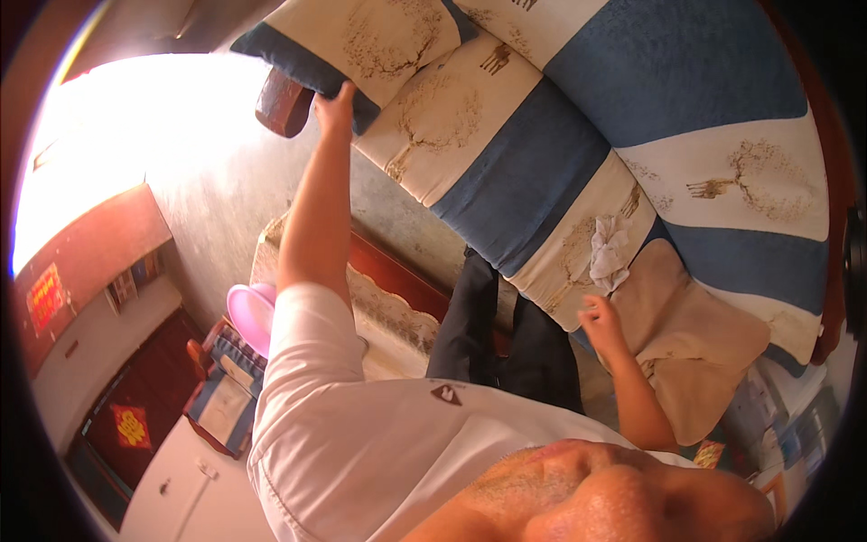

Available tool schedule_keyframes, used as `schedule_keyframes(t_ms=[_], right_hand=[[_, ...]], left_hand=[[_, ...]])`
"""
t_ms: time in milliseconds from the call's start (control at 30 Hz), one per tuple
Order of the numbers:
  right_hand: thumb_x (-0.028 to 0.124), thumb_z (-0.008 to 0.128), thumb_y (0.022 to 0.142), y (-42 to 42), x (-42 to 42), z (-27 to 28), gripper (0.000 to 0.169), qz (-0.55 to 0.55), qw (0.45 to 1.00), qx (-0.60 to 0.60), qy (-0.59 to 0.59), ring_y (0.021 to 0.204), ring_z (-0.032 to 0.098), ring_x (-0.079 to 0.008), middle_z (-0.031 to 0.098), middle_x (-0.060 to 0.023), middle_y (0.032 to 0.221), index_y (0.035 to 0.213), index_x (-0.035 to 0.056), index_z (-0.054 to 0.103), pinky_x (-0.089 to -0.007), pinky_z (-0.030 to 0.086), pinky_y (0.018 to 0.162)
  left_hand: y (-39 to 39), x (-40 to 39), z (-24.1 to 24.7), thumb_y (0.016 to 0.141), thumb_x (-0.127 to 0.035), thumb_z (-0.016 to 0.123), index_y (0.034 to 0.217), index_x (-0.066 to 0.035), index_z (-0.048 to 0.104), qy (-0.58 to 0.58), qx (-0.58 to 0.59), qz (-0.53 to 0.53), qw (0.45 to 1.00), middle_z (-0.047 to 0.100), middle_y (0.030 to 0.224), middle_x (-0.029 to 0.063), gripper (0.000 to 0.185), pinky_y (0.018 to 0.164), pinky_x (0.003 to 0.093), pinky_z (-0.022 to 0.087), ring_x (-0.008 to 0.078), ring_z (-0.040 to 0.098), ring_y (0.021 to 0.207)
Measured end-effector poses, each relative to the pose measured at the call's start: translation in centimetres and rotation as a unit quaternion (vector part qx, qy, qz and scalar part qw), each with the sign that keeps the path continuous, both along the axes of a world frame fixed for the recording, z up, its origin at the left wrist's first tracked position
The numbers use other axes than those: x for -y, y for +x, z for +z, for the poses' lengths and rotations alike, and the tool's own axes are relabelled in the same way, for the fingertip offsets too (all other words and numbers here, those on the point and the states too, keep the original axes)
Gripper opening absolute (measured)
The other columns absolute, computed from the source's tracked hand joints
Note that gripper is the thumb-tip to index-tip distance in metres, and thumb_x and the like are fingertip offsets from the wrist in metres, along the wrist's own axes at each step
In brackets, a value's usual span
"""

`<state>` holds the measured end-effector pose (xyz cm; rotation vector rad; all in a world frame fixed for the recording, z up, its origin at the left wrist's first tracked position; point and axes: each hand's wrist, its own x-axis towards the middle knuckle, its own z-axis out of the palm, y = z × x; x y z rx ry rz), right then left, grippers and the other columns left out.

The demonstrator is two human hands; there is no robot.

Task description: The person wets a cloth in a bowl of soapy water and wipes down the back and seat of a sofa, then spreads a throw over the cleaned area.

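My left hand (334, 108) reaches out at the upper left, its thumb on the dark blue border of a cream cushion (393, 40) with a brown tree print. The fingers curl around that border and are partly hidden. Just beside it, the rounded end of a wooden armrest (281, 101) sticks out from under the cushion. My right hand (601, 325) is raised with nothing in it, fingers apart and slightly bent. It is nearest to a crumpled whitish cloth (608, 252) on the sofa seat (521, 179) and to a folded tan blanket (684, 325).
The blue-and-cream sofa backrest (677, 68) runs along the upper right. A low table (393, 318) with a lace-edged cover stands by my legs, with a pink plastic basin (250, 318) beyond my left arm. Farther left are another seat (220, 406) and a dark door (135, 413).
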<state>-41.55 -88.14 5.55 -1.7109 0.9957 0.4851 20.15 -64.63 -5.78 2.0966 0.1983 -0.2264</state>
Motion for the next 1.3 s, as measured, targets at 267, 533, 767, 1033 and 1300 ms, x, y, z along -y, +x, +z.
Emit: schedule_keyframes(t_ms=[267, 533, 767, 1033, 1300], right_hand=[[0.017, 0.069, 0.086, 6.8, -2.3, 3.5, 0.054, -0.068, 0.994, 0.077, 0.037, 0.105, 0.059, -0.0194, 0.053, -0.0115, 0.128, 0.133, 0.005, 0.046, -0.0321, 0.049, 0.083], [0.022, 0.06, 0.086, 5.1, 4.9, 10.7, 0.08, -0.276, 0.947, 0.166, 0.004, 0.135, 0.035, -0.027, 0.031, -0.0161, 0.149, 0.151, 0.0043, 0.017, -0.0379, 0.032, 0.109], [0.031, 0.059, 0.092, -9.4, 10.5, 20.7, 0.054, -0.241, 0.864, -0.194, -0.398, 0.123, 0.05, -0.0295, 0.054, -0.02, 0.131, 0.133, -0.0037, 0.048, -0.0394, 0.038, 0.102], [0.035, 0.066, 0.086, -32.3, 17.8, 10.5, 0.054, 0.067, 0.813, -0.258, -0.517, 0.109, 0.057, -0.0401, 0.058, -0.0232, 0.122, 0.125, -0.0012, 0.054, -0.0467, 0.045, 0.093], [0.041, 0.061, 0.085, -35.8, 15.0, 3.0, 0.057, -0.208, 0.756, -0.476, -0.398, 0.111, 0.059, -0.0412, 0.06, -0.0245, 0.122, 0.127, 0.0034, 0.056, -0.049, 0.049, 0.089]], left_hand=[[-5.1, 6.3, 7.5, 0.083, -0.029, 0.065, 0.111, 0.001, 0.06, -0.172, -0.036, -0.025, 0.984, 0.061, 0.104, 0.0132, 0.041, 0.077, 0.0384, 0.05, 0.0223, 0.06, 0.089], [-41.4, 14.1, 17.9, 0.084, -0.011, 0.07, 0.114, -0.004, 0.062, -0.419, -0.125, -0.412, 0.799, 0.063, 0.116, 0.0112, 0.032, 0.093, 0.0392, 0.047, 0.0251, 0.059, 0.107], [-59.5, 26.2, 16.8, 0.081, -0.015, 0.071, 0.111, -0.009, 0.066, -0.411, -0.387, -0.614, 0.551, 0.063, 0.119, 0.0146, 0.032, 0.096, 0.0415, 0.045, 0.0285, 0.06, 0.108], [-43.1, 20.7, -3.9, 0.08, -0.027, 0.065, 0.112, -0.011, 0.064, -0.052, -0.36, -0.552, 0.75, 0.067, 0.104, 0.0134, 0.036, 0.083, 0.0407, 0.051, 0.0289, 0.064, 0.097], [-1.3, 11.6, -7.1, 0.071, -0.04, 0.076, 0.127, -0.003, 0.047, 0.408, 0.099, -0.257, 0.87, 0.051, 0.12, 0.022, 0.073, 0.096, 0.0473, 0.045, 0.0413, 0.049, 0.118]])
